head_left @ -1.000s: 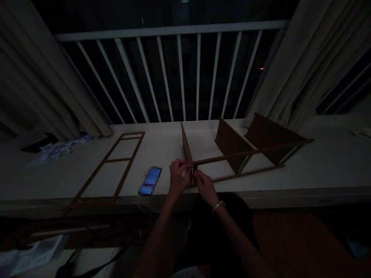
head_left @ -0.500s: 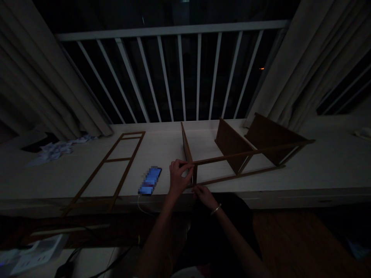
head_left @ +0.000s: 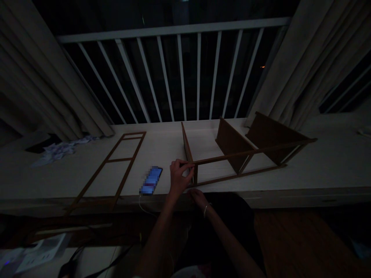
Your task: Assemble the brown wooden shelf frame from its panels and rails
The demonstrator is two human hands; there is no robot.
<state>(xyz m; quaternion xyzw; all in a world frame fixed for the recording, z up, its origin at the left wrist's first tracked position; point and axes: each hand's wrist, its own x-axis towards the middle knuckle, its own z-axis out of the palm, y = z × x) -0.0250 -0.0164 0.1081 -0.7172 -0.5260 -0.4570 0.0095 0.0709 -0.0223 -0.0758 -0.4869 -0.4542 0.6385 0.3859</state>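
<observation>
A brown wooden shelf rack (head_left: 223,157) lies on its side on the pale window ledge, with several dark shelf panels across it. My left hand (head_left: 180,177) is closed on its near left corner, thumb and fingers pinching the end of the upper rail. Just below that corner, at the ledge's front edge, is my right hand (head_left: 199,197), with a bracelet on its wrist. Its fingers are drawn together by the lower rail's end; dim light hides what they may hold. To the left lies a separate wooden ladder-shaped frame (head_left: 130,166), its near end jutting past the ledge.
A lit phone (head_left: 151,180) with a white cable lies left of my left hand. Crumpled papers (head_left: 56,150) are at the ledge's far left. White railings (head_left: 179,77) and curtains (head_left: 58,85) stand behind. A power strip (head_left: 43,251) is at lower left.
My right hand has shifted slightly left and down, from the lower rail's end to just beneath it. My left hand stays on the corner. The rack looks unmoved.
</observation>
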